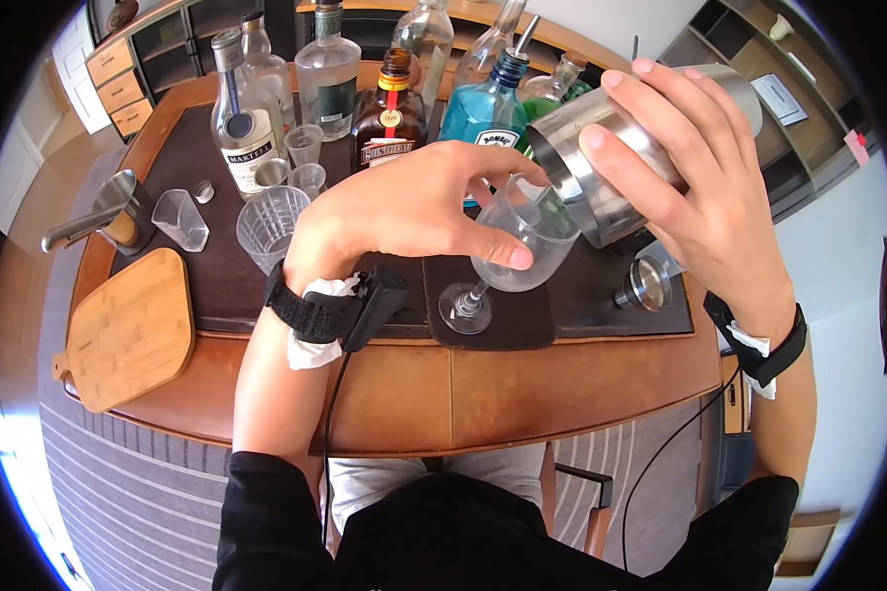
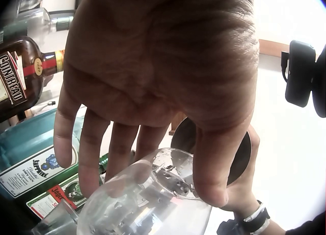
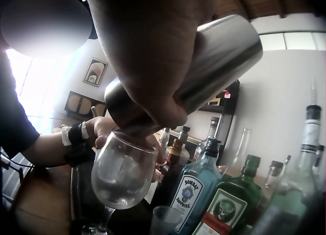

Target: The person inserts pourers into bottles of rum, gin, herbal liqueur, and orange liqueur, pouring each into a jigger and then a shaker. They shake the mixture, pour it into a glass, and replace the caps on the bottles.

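My left hand [image 1: 404,202] reaches round the bowl of a stemmed glass [image 1: 522,268], thumb on the near side close to the rim and fingers on the far side. The glass leans a little, its foot [image 1: 464,308] over a dark mat. A cloudy patch shows low in its bowl in the right wrist view. In my right hand [image 1: 705,177] is a brushed metal shaker tin [image 1: 616,148], gripped round its side. It tilts steeply, with its open mouth down at the glass rim. The inside of the tin looks dark in the left wrist view.
Several bottles stand behind the hands, among them a Cointreau bottle [image 1: 389,123] and a blue bottle [image 1: 485,108]. At the left are a ribbed glass [image 1: 269,225], a wooden board [image 1: 133,330] and a metal cup with a tool [image 1: 118,202]. A small metal cup [image 1: 648,283] lies at right.
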Tool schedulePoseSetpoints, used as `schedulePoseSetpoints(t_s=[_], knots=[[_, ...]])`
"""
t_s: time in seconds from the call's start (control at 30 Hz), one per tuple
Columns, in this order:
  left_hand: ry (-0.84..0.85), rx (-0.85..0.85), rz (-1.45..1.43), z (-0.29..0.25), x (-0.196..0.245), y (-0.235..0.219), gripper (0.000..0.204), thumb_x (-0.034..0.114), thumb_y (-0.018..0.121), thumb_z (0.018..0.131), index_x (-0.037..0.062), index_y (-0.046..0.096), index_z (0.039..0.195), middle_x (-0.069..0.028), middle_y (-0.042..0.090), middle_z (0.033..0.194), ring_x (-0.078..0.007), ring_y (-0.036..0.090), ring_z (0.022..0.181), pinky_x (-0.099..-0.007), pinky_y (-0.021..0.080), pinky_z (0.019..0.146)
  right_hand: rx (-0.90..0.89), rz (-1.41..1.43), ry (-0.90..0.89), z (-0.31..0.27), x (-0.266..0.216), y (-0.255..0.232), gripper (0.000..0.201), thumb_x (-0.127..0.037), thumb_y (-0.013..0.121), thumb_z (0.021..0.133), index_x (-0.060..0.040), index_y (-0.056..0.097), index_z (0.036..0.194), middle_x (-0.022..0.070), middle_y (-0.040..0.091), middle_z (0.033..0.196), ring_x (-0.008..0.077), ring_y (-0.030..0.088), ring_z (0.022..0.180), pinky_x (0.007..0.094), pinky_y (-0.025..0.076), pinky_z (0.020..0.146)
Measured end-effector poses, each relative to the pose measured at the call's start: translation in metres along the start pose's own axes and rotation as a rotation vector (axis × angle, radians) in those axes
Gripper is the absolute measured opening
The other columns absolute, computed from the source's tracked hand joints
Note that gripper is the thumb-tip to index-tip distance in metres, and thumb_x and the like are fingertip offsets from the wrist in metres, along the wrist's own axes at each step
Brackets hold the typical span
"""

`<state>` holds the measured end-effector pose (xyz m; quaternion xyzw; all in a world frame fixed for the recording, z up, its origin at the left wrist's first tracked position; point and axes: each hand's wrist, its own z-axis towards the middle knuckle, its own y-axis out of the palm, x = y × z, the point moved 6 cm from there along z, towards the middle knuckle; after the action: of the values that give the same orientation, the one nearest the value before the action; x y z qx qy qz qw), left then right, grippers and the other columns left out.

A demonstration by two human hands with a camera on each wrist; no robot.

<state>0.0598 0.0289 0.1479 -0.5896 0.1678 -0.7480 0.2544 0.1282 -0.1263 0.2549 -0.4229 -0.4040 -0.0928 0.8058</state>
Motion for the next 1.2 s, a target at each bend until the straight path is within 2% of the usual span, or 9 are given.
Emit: schedulePoseSetpoints(t_s=[0.23,0.4,0.5,0.57,0.6,0.7,0.73,0.9,1.2], knots=[[0.018,-0.018,-0.024,0.003,-0.008,0.003,0.078,0.035,0.091,0.076,-0.0011,0.058,0.137,-0.0149,0.071,0.122,-0.0265,0.066,0.115,-0.0399,0.048,0.105,0.028,0.191,0.163,-0.023,0.003,0.011,0.083,-0.003,0.088,0.064,-0.0128,0.054,0.139,0.0142,0.059,0.14,0.0374,0.06,0.125,0.0497,0.047,0.102],[-0.036,-0.028,-0.109,0.003,-0.007,0.004,0.082,0.024,0.093,0.076,-0.001,0.053,0.143,-0.0121,0.069,0.125,-0.0221,0.064,0.118,-0.0392,0.045,0.109,0.106,0.239,0.278,-0.041,0.004,0.019,0.088,-0.002,0.088,0.061,-0.0131,0.053,0.141,0.0144,0.058,0.142,0.038,0.058,0.126,0.0482,0.046,0.103],[0.016,-0.016,-0.103,0.003,-0.008,0.004,0.081,0.032,0.092,0.077,-0.0005,0.056,0.141,-0.0152,0.071,0.125,-0.0278,0.067,0.114,-0.041,0.048,0.106,0.132,0.353,0.378,-0.049,0.001,0.026,0.093,0.0,0.087,0.059,-0.0129,0.051,0.143,0.0136,0.055,0.145,0.0373,0.055,0.129,0.0464,0.045,0.106],[0.024,-0.011,-0.089,0.003,-0.009,0.005,0.081,0.03,0.092,0.076,-0.0019,0.055,0.141,-0.0147,0.071,0.124,-0.0263,0.067,0.116,-0.0403,0.047,0.106,0.173,0.472,0.467,-0.056,-0.002,0.032,0.094,0.002,0.085,0.059,-0.0129,0.05,0.145,0.0132,0.054,0.146,0.0371,0.054,0.13,0.0453,0.045,0.106],[0.019,-0.02,-0.084,0.003,-0.008,0.004,0.081,0.03,0.092,0.076,-0.002,0.055,0.141,-0.0148,0.071,0.124,-0.026,0.067,0.116,-0.04,0.047,0.106,0.167,0.523,0.525,-0.059,-0.005,0.032,0.094,0.003,0.083,0.063,-0.0108,0.045,0.148,0.0136,0.051,0.148,0.0349,0.051,0.135,0.0426,0.043,0.111],[-0.005,-0.037,-0.111,0.004,-0.007,0.005,0.082,0.026,0.093,0.076,-0.0023,0.054,0.142,-0.0147,0.071,0.124,-0.0243,0.066,0.117,-0.0396,0.047,0.107,0.347,0.816,0.754,-0.072,-0.011,0.042,0.09,0.0,0.082,0.066,-0.0099,0.045,0.147,0.0148,0.052,0.143,0.0394,0.053,0.129,0.0465,0.043,0.11],[-0.012,-0.036,-0.13,0.004,-0.007,0.006,0.082,0.025,0.093,0.075,-0.0022,0.054,0.142,-0.0145,0.071,0.124,-0.0239,0.066,0.118,-0.0397,0.047,0.107,0.284,0.842,0.807,-0.078,-0.015,0.047,0.095,-0.002,0.084,0.072,-0.006,0.034,0.152,0.0141,0.047,0.148,0.0267,0.046,0.141,0.0391,0.037,0.117],[-0.023,-0.056,-0.193,0.005,-0.002,0.008,0.081,0.02,0.093,0.076,0.0001,0.054,0.144,-0.0111,0.066,0.13,-0.0213,0.063,0.117,-0.0384,0.047,0.107,0.524,1.27,1.076,-0.101,-0.039,0.065,0.1,-0.001,0.082,0.075,-0.0077,0.023,0.155,0.0121,0.043,0.149,0.0222,0.044,0.141,0.0386,0.037,0.116],[-0.048,-0.085,-0.083,0.006,0.007,0.02,0.088,0.014,0.09,0.075,0.0027,0.042,0.148,-0.013,0.061,0.132,-0.0248,0.057,0.123,-0.0422,0.041,0.112,0.665,1.35,1.385,-0.158,-0.073,0.087,0.096,-0.006,0.084,0.078,-0.0038,0.022,0.151,0.015,0.044,0.142,0.0228,0.046,0.133,0.0391,0.038,0.112]])
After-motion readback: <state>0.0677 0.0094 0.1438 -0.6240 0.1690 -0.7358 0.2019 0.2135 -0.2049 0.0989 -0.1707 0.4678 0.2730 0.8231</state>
